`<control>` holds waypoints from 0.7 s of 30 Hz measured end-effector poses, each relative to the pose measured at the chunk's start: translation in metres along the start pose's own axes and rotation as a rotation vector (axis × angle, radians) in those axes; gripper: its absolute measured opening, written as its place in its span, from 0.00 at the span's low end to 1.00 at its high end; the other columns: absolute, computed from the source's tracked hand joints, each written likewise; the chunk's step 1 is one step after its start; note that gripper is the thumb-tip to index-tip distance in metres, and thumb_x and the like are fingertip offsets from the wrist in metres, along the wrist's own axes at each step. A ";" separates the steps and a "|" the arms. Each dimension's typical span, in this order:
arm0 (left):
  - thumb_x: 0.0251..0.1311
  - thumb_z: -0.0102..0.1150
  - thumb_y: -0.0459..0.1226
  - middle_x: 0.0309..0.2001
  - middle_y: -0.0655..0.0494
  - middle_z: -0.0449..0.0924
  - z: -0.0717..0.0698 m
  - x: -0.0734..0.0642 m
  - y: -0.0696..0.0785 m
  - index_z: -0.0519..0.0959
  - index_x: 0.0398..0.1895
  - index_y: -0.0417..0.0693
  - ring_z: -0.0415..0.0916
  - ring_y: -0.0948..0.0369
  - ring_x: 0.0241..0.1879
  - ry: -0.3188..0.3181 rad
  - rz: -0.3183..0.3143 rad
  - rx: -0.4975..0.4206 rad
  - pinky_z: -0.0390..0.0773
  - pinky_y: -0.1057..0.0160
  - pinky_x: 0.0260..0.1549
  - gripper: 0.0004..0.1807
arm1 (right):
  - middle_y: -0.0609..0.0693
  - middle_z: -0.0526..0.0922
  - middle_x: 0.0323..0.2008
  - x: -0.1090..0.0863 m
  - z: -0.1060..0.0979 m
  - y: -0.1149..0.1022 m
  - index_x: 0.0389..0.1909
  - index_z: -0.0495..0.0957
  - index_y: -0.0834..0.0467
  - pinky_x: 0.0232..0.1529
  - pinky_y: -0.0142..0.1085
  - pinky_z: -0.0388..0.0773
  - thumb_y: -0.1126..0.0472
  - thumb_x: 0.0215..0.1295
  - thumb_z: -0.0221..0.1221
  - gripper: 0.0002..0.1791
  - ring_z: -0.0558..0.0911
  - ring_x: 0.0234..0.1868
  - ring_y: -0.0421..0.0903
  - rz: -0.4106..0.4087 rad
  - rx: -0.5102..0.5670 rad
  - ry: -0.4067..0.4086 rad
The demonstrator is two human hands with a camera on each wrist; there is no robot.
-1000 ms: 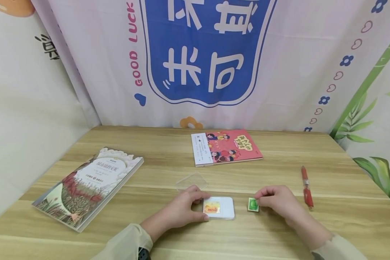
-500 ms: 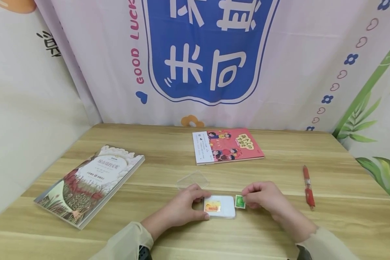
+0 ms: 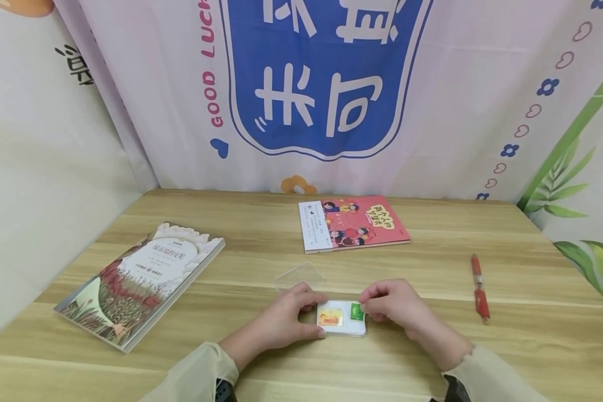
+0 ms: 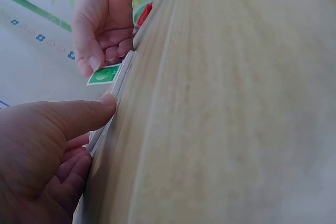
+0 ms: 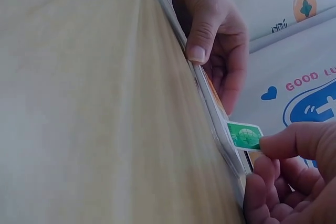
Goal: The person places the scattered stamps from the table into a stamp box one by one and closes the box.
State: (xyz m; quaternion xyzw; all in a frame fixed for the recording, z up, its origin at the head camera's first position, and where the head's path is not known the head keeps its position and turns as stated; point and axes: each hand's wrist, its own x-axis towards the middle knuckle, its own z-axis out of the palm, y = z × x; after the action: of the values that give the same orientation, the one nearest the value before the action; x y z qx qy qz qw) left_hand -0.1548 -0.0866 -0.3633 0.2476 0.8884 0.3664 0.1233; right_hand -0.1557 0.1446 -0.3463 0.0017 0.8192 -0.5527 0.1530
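A small green postage stamp (image 3: 356, 311) with a pale border is pinched by its right edge between the thumb and finger of my right hand (image 3: 399, 307). It overlaps the right part of a flat white case (image 3: 347, 327) lying on the table. In the right wrist view the stamp (image 5: 244, 136) tilts up from the case, its far edge right at the white surface. My left hand (image 3: 283, 315) grips the case's left end, thumb on the near edge and fingers on the far edge. On the case's left half lies a yellow-orange stamp (image 3: 330, 317) with red lettering.
Behind my left hand lies a clear plastic lid (image 3: 306, 273). A thick book (image 3: 146, 282) rests at the left, a pink-red book (image 3: 357, 223) at the back. To the right is a red pen (image 3: 479, 287). A printed curtain hangs behind the wooden table (image 3: 241, 223).
My right hand has moved left with the green stamp, from the bare table to over the case's right part. My left hand keeps its grip on the case.
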 end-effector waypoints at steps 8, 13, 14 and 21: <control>0.47 0.70 0.45 0.40 0.63 0.69 -0.001 0.000 0.000 0.76 0.54 0.51 0.66 0.64 0.41 -0.004 0.014 -0.003 0.70 0.66 0.43 0.28 | 0.51 0.78 0.27 0.002 0.008 0.001 0.29 0.80 0.64 0.25 0.32 0.71 0.71 0.50 0.62 0.04 0.71 0.26 0.43 -0.050 -0.062 0.045; 0.47 0.69 0.44 0.40 0.64 0.68 0.000 0.001 0.000 0.76 0.55 0.51 0.66 0.64 0.41 -0.011 -0.007 -0.006 0.70 0.66 0.43 0.28 | 0.51 0.77 0.26 0.001 0.011 0.001 0.29 0.80 0.63 0.23 0.31 0.71 0.70 0.51 0.62 0.04 0.71 0.26 0.43 -0.084 -0.111 0.047; 0.47 0.69 0.44 0.40 0.64 0.68 -0.001 0.001 0.000 0.76 0.55 0.51 0.66 0.64 0.41 -0.012 -0.015 -0.007 0.70 0.66 0.43 0.28 | 0.50 0.77 0.26 0.001 0.011 0.001 0.29 0.80 0.62 0.23 0.31 0.70 0.70 0.51 0.62 0.03 0.71 0.25 0.43 -0.091 -0.123 0.048; 0.47 0.69 0.44 0.40 0.64 0.68 -0.001 0.001 0.000 0.76 0.55 0.51 0.66 0.64 0.42 -0.015 -0.025 -0.009 0.70 0.66 0.44 0.28 | 0.48 0.77 0.24 0.002 0.015 0.003 0.26 0.80 0.58 0.26 0.31 0.70 0.70 0.51 0.62 0.04 0.71 0.28 0.42 -0.116 -0.217 0.091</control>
State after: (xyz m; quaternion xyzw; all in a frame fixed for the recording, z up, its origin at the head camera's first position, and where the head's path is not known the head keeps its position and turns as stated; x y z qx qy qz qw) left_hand -0.1559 -0.0863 -0.3629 0.2388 0.8887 0.3670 0.1357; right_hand -0.1529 0.1314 -0.3546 -0.0370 0.8790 -0.4682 0.0830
